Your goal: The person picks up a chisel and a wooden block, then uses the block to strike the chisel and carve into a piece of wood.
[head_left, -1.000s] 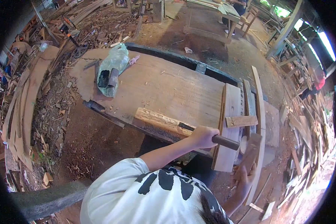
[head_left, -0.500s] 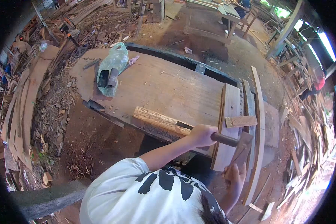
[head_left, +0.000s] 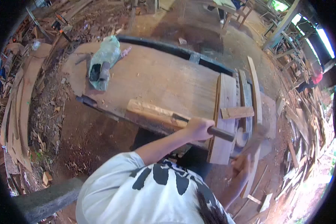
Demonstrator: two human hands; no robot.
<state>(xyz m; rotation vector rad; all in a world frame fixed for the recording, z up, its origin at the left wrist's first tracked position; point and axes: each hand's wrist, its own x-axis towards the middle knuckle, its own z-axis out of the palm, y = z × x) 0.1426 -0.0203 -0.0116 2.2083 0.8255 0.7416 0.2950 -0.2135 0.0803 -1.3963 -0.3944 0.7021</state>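
Note:
My left hand is closed around a chisel. Its dark handle points right, and its blade lies at the right part of a pale, rough-cut timber along the near edge of the workbench. Lower right, my right hand grips a wooden mallet, smeared by motion. The mallet's head is to the right of the chisel handle's end, apart from it. My left hand partly covers the timber's right end.
Planks and a short wood block lie on the workbench's right end. A plastic bag with dark tubular things sits at its far left. Scrap wood covers the ground at right. A person is far right.
The mallet has swung away to the right from the chisel handle's end. My left hand still holds the chisel at the timber. The whole view has shifted slightly.

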